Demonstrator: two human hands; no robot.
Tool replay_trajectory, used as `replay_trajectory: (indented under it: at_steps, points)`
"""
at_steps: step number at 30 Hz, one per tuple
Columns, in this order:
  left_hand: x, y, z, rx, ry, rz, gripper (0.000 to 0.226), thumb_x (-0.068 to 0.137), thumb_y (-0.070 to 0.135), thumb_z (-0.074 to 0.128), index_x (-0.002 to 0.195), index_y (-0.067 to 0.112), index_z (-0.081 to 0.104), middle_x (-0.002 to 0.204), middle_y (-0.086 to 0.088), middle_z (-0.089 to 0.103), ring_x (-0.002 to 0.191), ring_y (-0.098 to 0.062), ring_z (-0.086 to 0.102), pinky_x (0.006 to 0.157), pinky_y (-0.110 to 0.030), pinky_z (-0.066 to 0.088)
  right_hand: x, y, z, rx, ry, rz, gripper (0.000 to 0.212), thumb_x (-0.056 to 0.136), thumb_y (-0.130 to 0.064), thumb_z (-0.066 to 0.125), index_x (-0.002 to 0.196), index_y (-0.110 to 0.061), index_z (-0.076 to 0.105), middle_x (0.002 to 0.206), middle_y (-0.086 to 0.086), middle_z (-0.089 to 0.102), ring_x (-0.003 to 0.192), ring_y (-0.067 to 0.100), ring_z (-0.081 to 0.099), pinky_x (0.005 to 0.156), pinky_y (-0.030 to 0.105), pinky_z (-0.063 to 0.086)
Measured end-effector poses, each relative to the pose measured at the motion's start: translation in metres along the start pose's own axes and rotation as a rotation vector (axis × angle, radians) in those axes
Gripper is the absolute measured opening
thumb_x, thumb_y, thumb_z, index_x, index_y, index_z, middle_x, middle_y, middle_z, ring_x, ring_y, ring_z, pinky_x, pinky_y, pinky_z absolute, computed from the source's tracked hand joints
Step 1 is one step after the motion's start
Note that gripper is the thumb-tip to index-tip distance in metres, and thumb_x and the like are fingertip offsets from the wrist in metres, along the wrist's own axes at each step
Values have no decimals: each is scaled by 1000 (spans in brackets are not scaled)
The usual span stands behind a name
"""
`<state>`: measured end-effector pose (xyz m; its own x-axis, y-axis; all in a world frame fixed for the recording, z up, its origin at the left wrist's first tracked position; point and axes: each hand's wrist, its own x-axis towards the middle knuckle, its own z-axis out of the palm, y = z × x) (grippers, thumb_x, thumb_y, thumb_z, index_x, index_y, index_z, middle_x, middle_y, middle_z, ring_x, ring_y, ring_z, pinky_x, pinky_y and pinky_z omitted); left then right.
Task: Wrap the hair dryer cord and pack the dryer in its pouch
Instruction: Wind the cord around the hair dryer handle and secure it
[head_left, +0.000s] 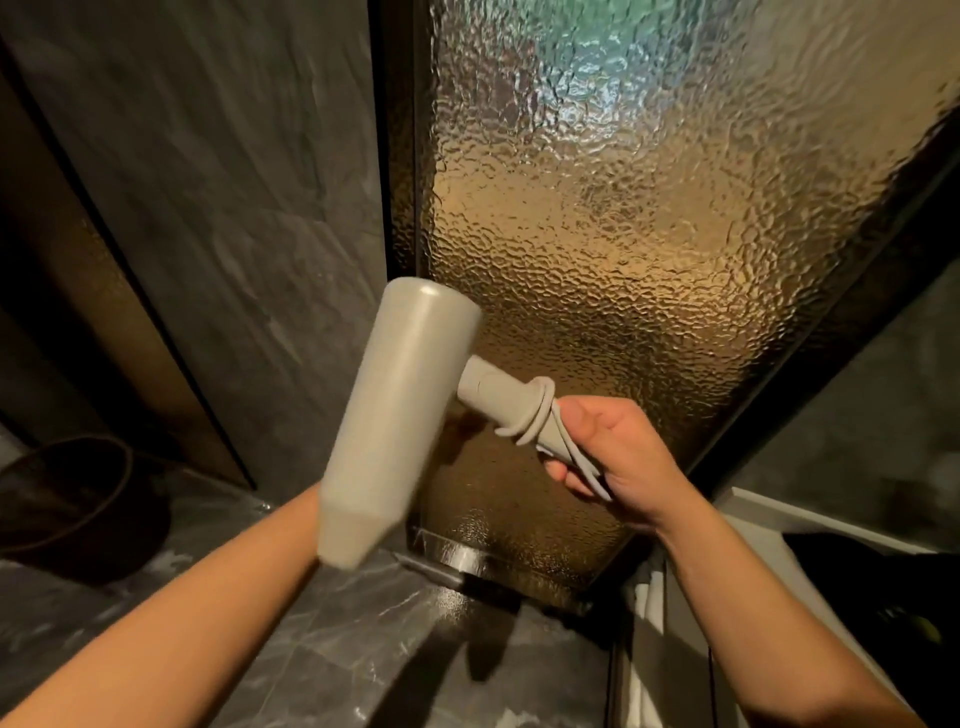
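1. Hair dryer (400, 415): pale grey-beige, long barrel tilted with its narrow nozzle end low and toward the camera, blunt rear end up. Held in the air above the bench (322, 639), in front of the textured glass panel (597, 249). Edges slightly blurred.
2. Handle (511, 402): juts from the dryer barrel to the right and slightly down, ending inside the right hand.
3. Cord (540, 410): same pale colour; a few loops circle the handle just right of the dryer barrel, and two strands run on along the handle into the right hand.
4. Right hand (618, 462): right of the dryer, fingers curled closed around the handle end and the cord strands, thumb on top; forearm reaches in from the lower right.
5. Left hand: hidden behind the dryer barrel; grip cannot be told. Left forearm (208, 587) runs from the lower left up to the nozzle end.
6. Bench: dark grey marbled stone, below the dryer, with the dryer's shadow on it.
7. Textured glass panel: amber-lit, rippled, dark-framed, directly behind the dryer.
8. Dark round basket (72, 499): on the bench, well left of the dryer, against the grey stone wall (208, 182).
9. White ledge (769, 519): low right of the dryer, beyond the right wrist; dark unclear object on it.
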<state>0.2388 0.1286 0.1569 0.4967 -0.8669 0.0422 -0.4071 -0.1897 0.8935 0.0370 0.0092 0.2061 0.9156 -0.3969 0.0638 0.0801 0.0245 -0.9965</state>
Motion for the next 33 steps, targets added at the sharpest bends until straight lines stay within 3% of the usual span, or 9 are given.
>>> replay_trajectory:
  at_steps: [3,8,13,16,22,27,29,31,33]
  points:
    - [-30,-4,17,71,-120,-33,56,83,78,43,60,30,59,58,15,55,58,1,49,66,-27,42,6,13,8,3,314,-10,43,89,-46,65,89,-4,75,56,11,62,35,10,46,33,17,34]
    - [-40,2,-13,507,-65,203,49,97,52,46,57,24,49,52,7,53,52,-8,53,57,-37,46,16,28,10,-542,678,52,28,95,-39,66,78,-17,71,62,-3,66,52,8,56,45,14,37]
    - [-25,46,-53,968,-67,319,36,93,55,50,83,23,62,80,0,68,81,-26,67,61,-35,49,11,40,11,-1024,475,220,39,92,-57,59,94,-18,65,76,-2,67,68,17,62,53,31,43]
    - [-9,75,-65,1200,-16,376,49,81,71,57,84,23,60,90,-8,69,88,-32,68,61,-34,42,12,40,18,-1226,266,205,45,90,-63,54,91,-20,64,79,1,69,74,25,65,59,37,48]
    - [24,68,-84,1085,-124,290,79,49,93,59,69,16,61,63,1,62,65,-20,60,54,-35,47,4,19,4,-858,-72,230,40,83,-58,68,78,-18,70,63,-5,64,55,8,53,55,33,38]
    - [15,48,-62,463,-364,209,57,59,62,82,61,9,61,54,3,53,51,-4,44,53,-25,37,-5,1,-2,-466,-319,121,37,83,-48,72,85,-12,75,68,-7,67,59,4,57,57,19,42]
    - [21,16,-49,237,-478,139,36,76,32,81,64,6,61,60,-2,51,57,-6,46,57,-22,38,-8,4,-3,-221,-321,102,49,82,-50,76,90,-2,73,68,5,69,54,10,61,50,18,47]
    - [29,-40,-35,260,-552,28,17,92,3,64,76,8,64,70,-1,57,63,-2,55,63,-18,45,-12,10,-1,-21,-211,81,70,78,-57,77,95,11,68,65,15,67,47,11,61,40,17,46]
    - [32,-103,-22,334,-545,-47,24,97,10,61,79,24,67,66,10,57,58,0,56,63,-26,53,-12,14,1,124,-27,64,72,74,-61,78,95,8,68,60,14,64,39,7,53,32,15,39]
